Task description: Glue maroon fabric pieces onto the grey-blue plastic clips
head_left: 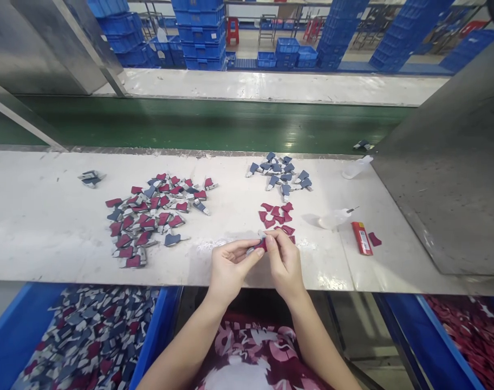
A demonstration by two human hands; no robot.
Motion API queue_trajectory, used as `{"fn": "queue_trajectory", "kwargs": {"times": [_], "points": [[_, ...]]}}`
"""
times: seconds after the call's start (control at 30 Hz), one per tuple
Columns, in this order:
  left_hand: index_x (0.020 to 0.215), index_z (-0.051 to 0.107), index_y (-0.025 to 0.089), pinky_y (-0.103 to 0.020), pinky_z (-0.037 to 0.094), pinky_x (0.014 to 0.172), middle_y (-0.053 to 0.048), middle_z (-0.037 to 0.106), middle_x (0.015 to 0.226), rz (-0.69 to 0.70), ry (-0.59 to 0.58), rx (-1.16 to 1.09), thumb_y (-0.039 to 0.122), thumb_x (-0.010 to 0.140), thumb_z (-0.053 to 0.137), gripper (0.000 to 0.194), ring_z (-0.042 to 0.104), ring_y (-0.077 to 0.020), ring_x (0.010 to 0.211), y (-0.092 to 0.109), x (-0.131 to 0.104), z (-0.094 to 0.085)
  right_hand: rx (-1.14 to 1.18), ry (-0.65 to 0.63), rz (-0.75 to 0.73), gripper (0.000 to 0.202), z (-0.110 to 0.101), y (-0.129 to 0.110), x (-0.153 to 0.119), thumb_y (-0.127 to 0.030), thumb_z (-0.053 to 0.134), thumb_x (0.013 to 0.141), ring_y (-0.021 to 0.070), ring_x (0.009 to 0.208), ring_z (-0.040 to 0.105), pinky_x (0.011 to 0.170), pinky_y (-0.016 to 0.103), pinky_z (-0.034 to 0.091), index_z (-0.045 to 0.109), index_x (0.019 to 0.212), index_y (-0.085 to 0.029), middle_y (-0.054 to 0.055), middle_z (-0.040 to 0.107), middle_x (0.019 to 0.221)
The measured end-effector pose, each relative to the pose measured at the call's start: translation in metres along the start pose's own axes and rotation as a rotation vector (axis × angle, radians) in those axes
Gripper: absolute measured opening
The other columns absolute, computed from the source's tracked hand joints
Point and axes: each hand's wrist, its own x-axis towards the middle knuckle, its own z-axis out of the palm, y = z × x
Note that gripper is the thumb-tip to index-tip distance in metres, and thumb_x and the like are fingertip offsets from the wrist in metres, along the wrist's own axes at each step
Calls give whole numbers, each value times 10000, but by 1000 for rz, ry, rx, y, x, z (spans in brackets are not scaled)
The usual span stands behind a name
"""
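Between my two hands, close to the table's front edge, is a small part [260, 245] with a dark red face and grey edges. My left hand [229, 266] pinches it from the left, and the fingers of my right hand [285, 260] close on its right end. Just beyond my hands lie loose dark red pieces [275, 211]. Farther back is a group of blue-and-grey parts [286, 177]. A large pile of red-faced and blue-faced parts [143, 222] spreads over the table [47, 216] to the left.
Two translucent bottles [332, 219] [356, 167] and a red box [361, 238] are at the right. Blue bins [7, 336] [448, 346] filled with parts flank me below the table. A green belt [231, 127] runs behind; a metal panel [454, 162] rises at right.
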Motion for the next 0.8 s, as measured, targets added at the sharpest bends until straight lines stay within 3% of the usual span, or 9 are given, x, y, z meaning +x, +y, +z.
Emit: {"fn": "queue_trajectory", "kwargs": {"times": [0.3, 0.43, 0.57, 0.67, 0.73, 0.8], "points": [[925, 797, 135, -283, 630, 849, -101, 802, 956, 120, 18, 147, 194, 736, 776, 199, 769, -228, 910, -11, 1, 0, -234, 145, -190, 186, 17, 20, -4, -237, 351, 1004, 189, 800, 590, 720, 328, 475, 531, 992, -191, 59, 596, 873], [972, 795, 156, -278, 623, 862, -97, 790, 1031, 237, -25, 305, 226, 811, 723, 189, 758, -218, 956, -21, 1, -7, -280, 22, -176, 216, 17, 26, -2, -247, 344, 1016, 193, 790, 606, 729, 340, 497, 548, 996, -177, 64, 615, 858], [1016, 784, 178, -305, 627, 834, -99, 777, 1074, 360, -7, 600, 286, 858, 691, 213, 741, -233, 999, -22, 18, -38, -329, -81, -201, 266, 7, 30, 1, -289, 430, 1011, 219, 944, 617, 841, 380, 528, 558, 1198, -151, 105, 637, 999], [1030, 769, 184, -393, 600, 901, -101, 774, 1063, 557, 84, 927, 267, 901, 617, 217, 729, -253, 993, -9, 46, -74, -388, 117, -234, 334, -15, 38, 2, -284, 485, 987, 235, 1045, 598, 888, 409, 535, 560, 1296, -183, 122, 607, 1107], [1011, 763, 187, -472, 543, 989, -114, 748, 1127, 723, 166, 1134, 216, 920, 549, 234, 691, -287, 1078, 5, 67, -91, -465, 386, -262, 289, -34, 45, 2, -287, 518, 962, 244, 1029, 594, 851, 413, 543, 641, 1209, -199, 118, 589, 1081], [1016, 750, 183, -527, 471, 1056, -139, 690, 1242, 842, 250, 1274, 176, 929, 503, 261, 600, -324, 1220, 19, 87, -94, -589, 629, -250, 265, -51, 52, 3, -308, 564, 930, 279, 1072, 561, 849, 441, 531, 706, 1128, -201, 129, 566, 1075]]}}
